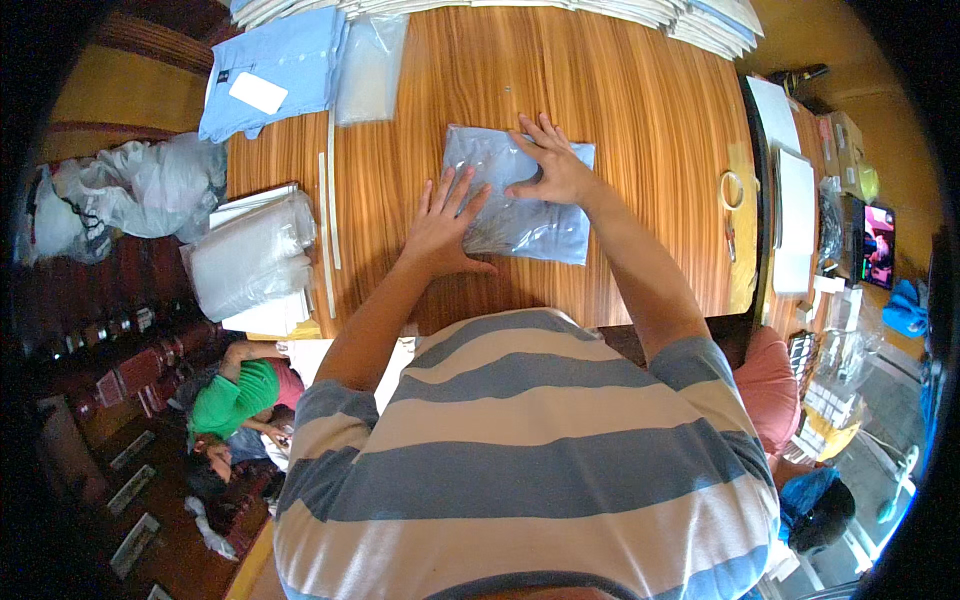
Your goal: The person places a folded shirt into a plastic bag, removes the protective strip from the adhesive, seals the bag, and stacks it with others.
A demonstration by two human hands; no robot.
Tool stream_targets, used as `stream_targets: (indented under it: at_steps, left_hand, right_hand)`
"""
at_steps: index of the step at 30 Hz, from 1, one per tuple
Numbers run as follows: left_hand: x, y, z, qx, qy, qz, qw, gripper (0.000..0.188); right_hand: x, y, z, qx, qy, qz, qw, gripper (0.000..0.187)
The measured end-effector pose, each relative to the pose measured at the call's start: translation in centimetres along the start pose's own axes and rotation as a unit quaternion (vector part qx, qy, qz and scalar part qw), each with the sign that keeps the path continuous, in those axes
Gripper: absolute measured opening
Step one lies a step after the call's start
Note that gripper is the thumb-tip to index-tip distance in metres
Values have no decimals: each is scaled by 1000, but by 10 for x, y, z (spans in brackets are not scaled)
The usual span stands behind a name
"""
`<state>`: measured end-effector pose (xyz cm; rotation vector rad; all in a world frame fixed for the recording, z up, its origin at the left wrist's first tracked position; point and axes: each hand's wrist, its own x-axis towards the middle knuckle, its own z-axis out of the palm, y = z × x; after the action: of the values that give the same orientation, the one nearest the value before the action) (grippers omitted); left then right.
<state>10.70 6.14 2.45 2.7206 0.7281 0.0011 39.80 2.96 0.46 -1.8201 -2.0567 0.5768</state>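
And here we are, with a blue packet in shiny clear film lying flat on the wood-grain table, straight ahead at twelve o'clock from the striped shirt. It's nearly square, its slightly longer axis running roughly nine to three, with a small tilt.

Now look at the hands! The right hand is the nearer one, laid over the packet's one o'clock side, fingers fanned wide, tips reaching past the far edge, thumb out towards nine; the packet's middle sits at eight o'clock from its palm. The left hand is spread wide too, gripping nothing: fingertips on the nine o'clock edge, palm off on the wood, the packet's middle at two o'clock from it.

Around the packet: a folded blue garment up at ten, a pile of clear bags out at nine, and at three a tape roll, with scissors just six-ward of it.
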Motion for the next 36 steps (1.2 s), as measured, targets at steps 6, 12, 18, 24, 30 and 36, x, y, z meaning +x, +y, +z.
stream_targets:
  at_steps: [6, 12, 18, 24, 30, 36]
  left_hand:
    - [-3, 7, -14, 6, 42, 21, 999, 115]
    - [79, 26, 0, 42, 73, -38, 996, 60]
    - [80, 27, 25, 11, 135, -29, 990, 61]
    - [83, 30, 21, 37, 118, -40, 991, 64]
    - [78, 31, 21, 10, 106, -45, 993, 65]
    - [92, 6, 36, -13, 120, -21, 992, 66]
  right_hand:
    - [5, 2, -12, -12, -90, 18, 996, 124]
    - [2, -5, -6, -57, -49, 32, 997, 104]
    - [-32, -35, 35, -147, 147, 134, 969, 63]
    - [-33, -47, 26, -130, 143, 155, 969, 65]
    - [-35, -51, 24, -123, 128, 157, 971, 66]
    - [-47, -32, 5, 49, 197, 167, 965, 74]
